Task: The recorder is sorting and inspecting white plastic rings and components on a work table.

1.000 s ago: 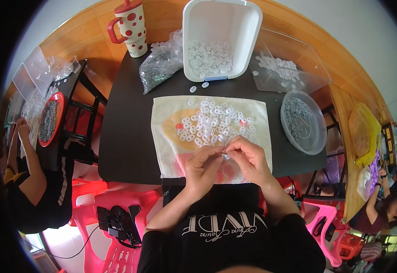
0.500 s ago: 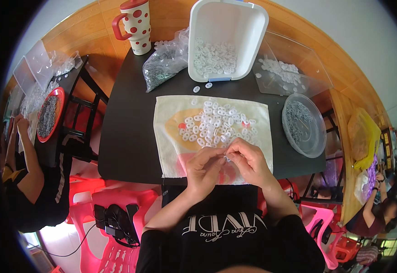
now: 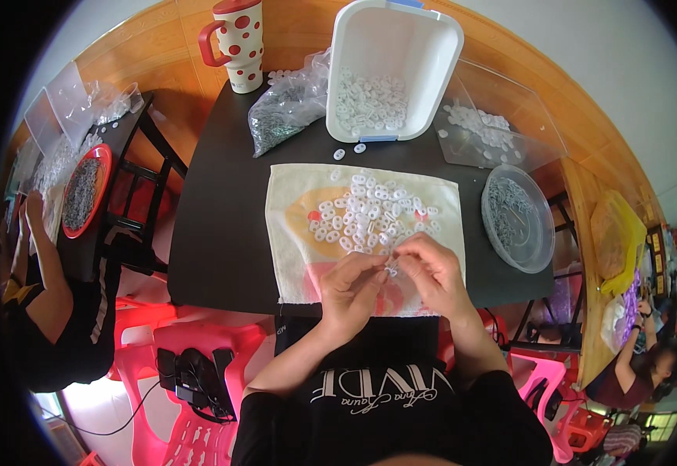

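My left hand (image 3: pixel 348 289) and my right hand (image 3: pixel 435 273) meet over the near edge of a cream patterned towel (image 3: pixel 288 233). Between their fingertips is a small white plastic piece (image 3: pixel 392 269), pinched by the left fingers. The right thumb and forefinger are pressed together just above it; whatever they hold is too small to make out. Beyond the fingers, a loose pile of white oval pieces with two holes (image 3: pixel 363 208) lies spread on the towel.
A white bin (image 3: pixel 451 58) of similar pieces stands behind the towel, beside a clear bag of small metal parts (image 3: pixel 280 116). To the right are a clear lid with white pieces (image 3: pixel 482 128) and a round tub (image 3: pixel 536 252) of metal bits. A spotted tumbler (image 3: pixel 243 46) stands back left.
My right hand has lifted slightly and shifted right, its fingertips parting a little from the left ones. More of the white piece now shows. The view has shifted slightly.
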The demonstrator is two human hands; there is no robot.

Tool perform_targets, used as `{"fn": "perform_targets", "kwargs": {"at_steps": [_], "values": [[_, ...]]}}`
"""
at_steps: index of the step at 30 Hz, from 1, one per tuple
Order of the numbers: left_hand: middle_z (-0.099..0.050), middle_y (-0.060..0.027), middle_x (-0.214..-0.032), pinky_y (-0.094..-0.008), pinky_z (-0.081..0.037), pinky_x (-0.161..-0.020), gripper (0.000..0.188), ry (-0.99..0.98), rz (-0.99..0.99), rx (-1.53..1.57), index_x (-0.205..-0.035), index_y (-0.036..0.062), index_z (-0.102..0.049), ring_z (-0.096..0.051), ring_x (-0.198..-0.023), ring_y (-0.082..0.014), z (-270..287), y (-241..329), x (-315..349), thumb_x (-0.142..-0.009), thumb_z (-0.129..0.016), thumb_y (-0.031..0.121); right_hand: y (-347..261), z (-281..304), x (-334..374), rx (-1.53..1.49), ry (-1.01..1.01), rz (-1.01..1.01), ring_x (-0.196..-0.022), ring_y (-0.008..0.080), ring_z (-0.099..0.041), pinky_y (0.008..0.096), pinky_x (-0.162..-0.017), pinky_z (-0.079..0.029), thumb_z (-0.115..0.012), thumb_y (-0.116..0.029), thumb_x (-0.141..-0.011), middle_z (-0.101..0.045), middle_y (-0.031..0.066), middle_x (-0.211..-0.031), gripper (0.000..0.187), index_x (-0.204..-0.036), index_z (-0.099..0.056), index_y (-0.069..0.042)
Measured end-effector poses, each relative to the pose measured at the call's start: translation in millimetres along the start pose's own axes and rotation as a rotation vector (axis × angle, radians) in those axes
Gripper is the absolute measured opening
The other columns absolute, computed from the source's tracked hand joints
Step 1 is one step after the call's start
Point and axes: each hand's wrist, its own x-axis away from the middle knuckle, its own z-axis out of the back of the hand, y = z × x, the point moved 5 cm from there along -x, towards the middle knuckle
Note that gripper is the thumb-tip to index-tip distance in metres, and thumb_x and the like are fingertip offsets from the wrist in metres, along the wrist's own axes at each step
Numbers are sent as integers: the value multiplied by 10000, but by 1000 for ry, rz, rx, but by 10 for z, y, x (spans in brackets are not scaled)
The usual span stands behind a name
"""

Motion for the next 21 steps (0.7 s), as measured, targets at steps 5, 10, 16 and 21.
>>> {"fn": "perform_targets", "kwargs": {"at_steps": [5, 10, 16, 21], "values": [[-638, -67, -1024, -225, -546, -755, 238, -1, 19, 33, -1126, -31, -665, -653, -866, -109, 4, -21, 9, -911, -629, -127, -128, 27, -48, 14, 70, 126, -811, 216, -634, 284, -707, -500, -603, 81, -898, -633, 123, -929, 139, -1023, -643, 38], [-635, -66, -1017, -229, -549, -748, 230, 7, 13, 75, -1115, -28, -663, -658, -867, -113, 15, -3, 16, -912, -624, -129, -186, -78, -38, 158, 18, 245, -751, 270, -626, 325, -656, -499, -644, 128, -800, -633, 136, -884, 245, -1020, -651, 19], [-625, -75, -956, -227, -538, -697, 170, -14, -61, -54, -1030, -64, -659, -656, -779, -121, 56, 3, 5, -881, -628, -139, -127, -108, 12, 171, 90, 297, -741, 274, -626, 353, -628, -493, -631, 117, -799, -641, 124, -857, 251, -1015, -658, -8], [-618, -60, -947, -219, -509, -671, 220, 19, -24, -28, -1096, -47, -683, -627, -771, -98, 39, -75, 2, -897, -621, -120, -154, -1, 51, 194, 103, 254, -834, 312, -631, 392, -714, -508, -655, 55, -810, -640, 134, -941, 276, -1076, -656, -15]]}}
